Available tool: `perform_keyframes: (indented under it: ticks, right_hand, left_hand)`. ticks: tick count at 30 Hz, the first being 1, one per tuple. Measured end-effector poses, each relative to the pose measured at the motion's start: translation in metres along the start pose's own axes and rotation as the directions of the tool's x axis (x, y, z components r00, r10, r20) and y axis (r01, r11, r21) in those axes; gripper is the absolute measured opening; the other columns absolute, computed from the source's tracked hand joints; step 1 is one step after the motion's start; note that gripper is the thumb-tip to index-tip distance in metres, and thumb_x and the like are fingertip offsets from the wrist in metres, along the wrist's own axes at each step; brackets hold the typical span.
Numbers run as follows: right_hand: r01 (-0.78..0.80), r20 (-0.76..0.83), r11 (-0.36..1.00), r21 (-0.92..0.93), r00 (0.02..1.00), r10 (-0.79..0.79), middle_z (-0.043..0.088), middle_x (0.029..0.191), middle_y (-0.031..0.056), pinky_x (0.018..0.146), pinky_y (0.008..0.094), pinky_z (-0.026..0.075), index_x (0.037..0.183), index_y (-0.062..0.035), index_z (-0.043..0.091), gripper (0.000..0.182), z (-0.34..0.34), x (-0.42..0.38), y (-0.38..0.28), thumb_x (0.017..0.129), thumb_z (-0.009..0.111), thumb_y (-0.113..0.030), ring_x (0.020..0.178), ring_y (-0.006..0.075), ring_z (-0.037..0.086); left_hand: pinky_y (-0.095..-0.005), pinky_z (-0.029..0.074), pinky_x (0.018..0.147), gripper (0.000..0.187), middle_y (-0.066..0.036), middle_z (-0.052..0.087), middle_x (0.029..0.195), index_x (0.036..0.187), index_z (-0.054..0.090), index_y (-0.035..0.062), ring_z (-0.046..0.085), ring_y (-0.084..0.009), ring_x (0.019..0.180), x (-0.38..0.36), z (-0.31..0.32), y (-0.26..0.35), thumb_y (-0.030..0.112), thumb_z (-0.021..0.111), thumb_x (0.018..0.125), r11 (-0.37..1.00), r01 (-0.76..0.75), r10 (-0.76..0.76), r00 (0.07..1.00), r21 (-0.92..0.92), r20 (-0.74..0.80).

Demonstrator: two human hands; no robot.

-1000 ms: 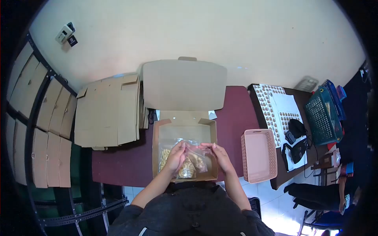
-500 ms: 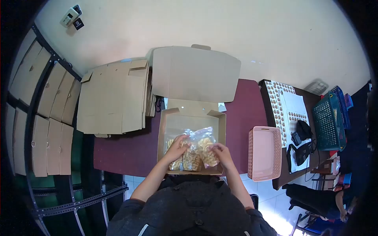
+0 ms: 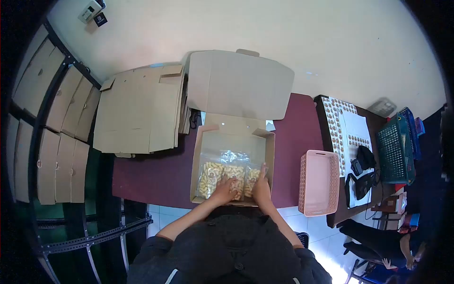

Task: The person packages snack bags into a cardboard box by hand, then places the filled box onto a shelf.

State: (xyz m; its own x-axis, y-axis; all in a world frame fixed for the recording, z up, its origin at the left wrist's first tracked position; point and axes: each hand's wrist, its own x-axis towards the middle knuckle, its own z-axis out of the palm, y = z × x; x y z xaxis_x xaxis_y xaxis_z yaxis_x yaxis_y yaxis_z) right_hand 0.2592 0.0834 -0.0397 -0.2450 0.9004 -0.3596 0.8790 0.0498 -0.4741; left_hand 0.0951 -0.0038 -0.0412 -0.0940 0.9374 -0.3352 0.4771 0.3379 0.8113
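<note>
An open cardboard box [image 3: 195,189] stands at the table's front edge, its lid [image 3: 241,85] raised at the back. Inside it, three clear bags of pale, curved snack pieces lie side by side: a left bag [image 3: 210,177], a middle bag [image 3: 232,171] and a right bag [image 3: 252,176]. My left hand [image 3: 223,191] rests on the lower part of the middle bag, fingers spread. At the box's right wall, my right hand [image 3: 261,189] lies over the right bag, fingers stretched out and partly covering it. Neither hand appears to grip anything.
Flattened cardboard boxes [image 3: 137,113] are stacked on the left of the maroon table [image 3: 151,182]. A pink basket [image 3: 302,189] stands at right, beside a dark table with sticker sheets [image 3: 335,128] and a green basket [image 3: 390,151]. Another person [image 3: 378,241] is at lower right.
The right bag, held up between my hands before, now lies in the box beside the other two. Both hands have moved down onto the bags, and my right hand has let go.
</note>
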Motion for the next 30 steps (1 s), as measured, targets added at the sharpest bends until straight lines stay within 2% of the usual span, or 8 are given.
perform_keyframes:
  ticks: [5, 10, 11, 14, 18, 20, 26, 30]
  right_hand:
    - [-0.008, 0.13, 0.992, -0.129, 0.991, 0.025, 0.04, 0.117, 0.031, 0.063, 0.0413, 0.051, 0.141, -0.0133, 0.008, 0.078, 0.003, -0.005, -0.003, 0.078, 0.053, -0.002, 0.081, 0.0383, 0.059]
    - [0.242, -0.247, 0.95, -0.199, 0.926, -0.287, 0.048, 0.108, 0.0219, 0.074, 0.0451, 0.046, 0.108, -0.0055, 0.052, 0.029, 0.007, -0.01, -0.01, 0.082, 0.054, -0.018, 0.089, 0.0383, 0.054]
    - [0.335, -0.307, 0.924, -0.183, 0.874, -0.377, 0.049, 0.108, 0.0199, 0.077, 0.0456, 0.045, 0.095, -0.0027, 0.06, 0.023, 0.009, -0.008, -0.01, 0.082, 0.055, -0.021, 0.091, 0.0378, 0.053]
    - [0.19, -0.149, 0.977, -0.093, 0.968, -0.202, 0.052, 0.101, 0.0198, 0.075, 0.0451, 0.046, 0.092, -0.0006, 0.059, 0.03, 0.018, -0.006, -0.013, 0.079, 0.061, -0.028, 0.09, 0.0381, 0.053]
    - [0.111, -0.207, 0.99, -0.081, 0.97, -0.126, 0.054, 0.096, 0.0191, 0.075, 0.0445, 0.046, 0.085, 0.0008, 0.058, 0.036, 0.012, -0.007, -0.021, 0.074, 0.067, -0.033, 0.09, 0.0376, 0.054]
    - [0.164, -0.161, 0.973, -0.163, 0.968, -0.19, 0.055, 0.092, 0.0215, 0.073, 0.0436, 0.047, 0.079, 0.0041, 0.057, 0.036, 0.009, -0.006, -0.02, 0.075, 0.066, -0.03, 0.086, 0.0374, 0.056]
    - [0.077, 0.017, 0.996, 0.051, 0.997, -0.078, 0.059, 0.082, 0.0207, 0.068, 0.0428, 0.048, 0.08, 0.0005, 0.058, 0.019, 0.014, 0.014, -0.014, 0.079, 0.055, -0.018, 0.077, 0.0372, 0.059]
    - [0.17, -0.157, 0.985, -0.034, 0.972, -0.173, 0.06, 0.082, 0.0217, 0.066, 0.0445, 0.049, 0.08, 0.0009, 0.058, 0.021, 0.008, 0.015, -0.007, 0.08, 0.052, -0.019, 0.075, 0.0384, 0.059]
  left_hand:
    - [-0.0457, 0.022, 0.104, 0.055, -0.033, 0.013, 0.139, 0.13, 0.04, 0.0161, 0.018, -0.0482, 0.127, 0.004, 0.006, -0.015, 0.034, 0.058, 0.082, 0.993, -0.024, 0.011, 0.993, 0.112, 0.117]
    - [-0.0479, 0.025, 0.101, 0.053, -0.028, 0.033, 0.132, 0.128, 0.041, 0.0087, 0.028, -0.0439, 0.123, 0.001, -0.001, -0.004, 0.029, 0.055, 0.082, 0.977, -0.052, 0.03, 0.994, 0.208, 0.108]
    - [-0.0484, 0.025, 0.1, 0.049, -0.025, 0.038, 0.128, 0.125, 0.044, 0.0078, 0.032, -0.0418, 0.121, 0.006, -0.004, -0.007, 0.027, 0.056, 0.081, 0.998, -0.069, 0.068, 0.988, 0.007, 0.14]
    - [-0.049, 0.027, 0.098, 0.039, -0.018, 0.05, 0.118, 0.115, 0.052, 0.0055, 0.041, -0.0361, 0.116, 0.005, -0.017, -0.001, 0.018, 0.057, 0.079, 0.968, -0.043, 0.06, 0.996, -0.248, 0.059]
    - [-0.0472, 0.029, 0.098, 0.045, -0.021, 0.045, 0.123, 0.119, 0.048, 0.0062, 0.036, -0.0377, 0.119, 0.004, -0.04, -0.015, 0.018, 0.06, 0.077, 0.986, -0.106, 0.144, 0.933, 0.132, -0.328]
    - [-0.0458, 0.029, 0.099, 0.056, -0.025, 0.037, 0.128, 0.125, 0.042, 0.0073, 0.031, -0.0401, 0.121, -0.002, -0.05, -0.014, 0.023, 0.063, 0.076, 0.962, 0.148, -0.036, 0.902, 0.23, -0.43]
    - [-0.0469, 0.035, 0.093, 0.089, -0.026, 0.042, 0.115, 0.136, 0.023, 0.0098, 0.04, -0.043, 0.109, -0.001, -0.034, -0.026, 0.027, 0.074, 0.065, 0.905, 0.33, -0.234, 0.913, 0.268, -0.333]
    - [-0.0437, 0.036, 0.093, 0.105, -0.031, 0.036, 0.117, 0.138, 0.01, 0.0085, 0.04, -0.0452, 0.109, 0.001, -0.033, -0.026, 0.023, 0.078, 0.06, 0.953, 0.291, -0.245, 0.903, 0.085, -0.353]
